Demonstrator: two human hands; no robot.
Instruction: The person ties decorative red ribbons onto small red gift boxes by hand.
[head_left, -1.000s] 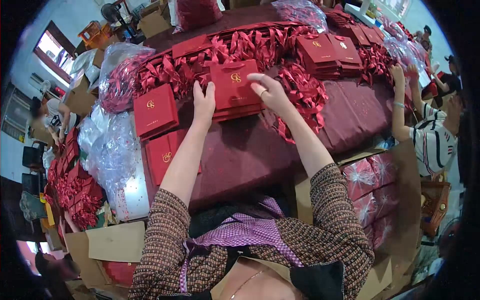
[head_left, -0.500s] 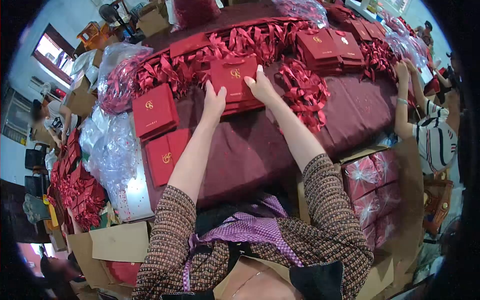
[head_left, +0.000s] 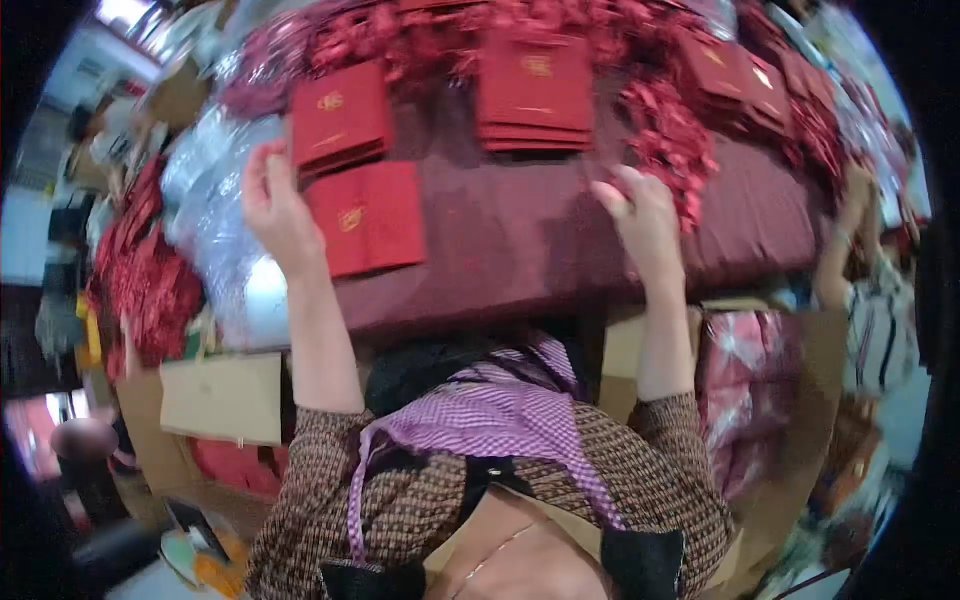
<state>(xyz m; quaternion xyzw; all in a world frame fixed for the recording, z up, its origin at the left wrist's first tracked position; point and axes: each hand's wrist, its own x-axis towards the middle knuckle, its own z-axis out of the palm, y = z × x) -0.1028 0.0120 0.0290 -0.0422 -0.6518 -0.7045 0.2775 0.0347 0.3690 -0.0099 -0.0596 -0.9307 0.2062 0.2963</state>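
A stack of red gift bags (head_left: 535, 95) with gold lettering lies flat on the dark red cloth, out of both hands' reach. My left hand (head_left: 280, 205) is raised beside the left edge of another red stack (head_left: 340, 115), thumb and fingers apart and nothing visible in them. Below that stack lies a further red bag (head_left: 365, 220). On the other side, my right hand (head_left: 645, 205) hovers over the cloth beside a heap of red ribbons (head_left: 670, 140). Its fingers are loosely bent, with a gap to the thumb, and slightly blurred.
More red bags (head_left: 735, 85) lie at the right rear. Clear plastic wrap (head_left: 225, 200) bulges at the table's left end. Open cartons flank me, one with wrapped red packs (head_left: 745, 400), the other a flap box (head_left: 220, 400). A person in a striped top (head_left: 880, 330) is at right.
Both hands have let go of the middle bag stack and drawn back, spreading apart: left toward the left-hand stacks, right toward the ribbon heap. The view has tilted down.
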